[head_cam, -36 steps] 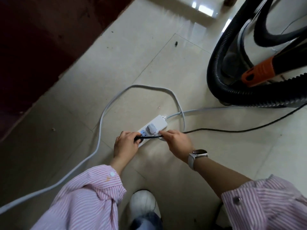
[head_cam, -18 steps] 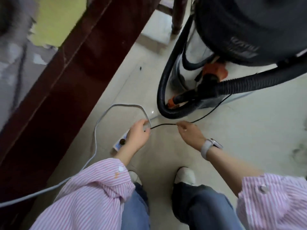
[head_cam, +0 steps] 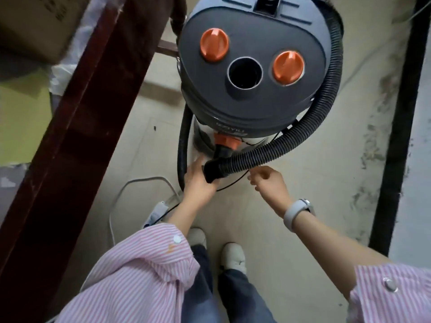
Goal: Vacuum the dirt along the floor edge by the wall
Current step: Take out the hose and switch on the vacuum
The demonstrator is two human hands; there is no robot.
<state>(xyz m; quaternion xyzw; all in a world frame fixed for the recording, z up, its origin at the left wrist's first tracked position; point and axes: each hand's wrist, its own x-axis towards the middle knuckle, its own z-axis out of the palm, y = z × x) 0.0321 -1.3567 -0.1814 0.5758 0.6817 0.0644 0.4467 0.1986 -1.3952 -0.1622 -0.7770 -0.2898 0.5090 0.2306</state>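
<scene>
The grey vacuum cleaner (head_cam: 251, 66), with two orange knobs and a steel drum, stands right in front of me. Its black ribbed hose (head_cam: 326, 108) loops round the right side and ends low at the front. My left hand (head_cam: 198, 183) reaches to that hose end with its fingers straight, touching it; the hose end hides part of the palm. To the right, my right hand (head_cam: 268, 185) has curled fingers, and the thin black power cord (head_cam: 233, 183) runs up to its fingertips, pinched there.
A white power strip (head_cam: 158, 210) with a white cable (head_cam: 144, 180) lies on the tiled floor by my left arm. Dark wooden furniture (head_cam: 70, 136) lines the left. A black upright strip (head_cam: 401, 113) and dirt streaks (head_cam: 373, 136) are on the right. My shoes (head_cam: 233, 255) stand below.
I have risen from the power strip and the view has swung up to the vacuum. My left hand left the plug and moved to the hose end; my right hand followed with the cord.
</scene>
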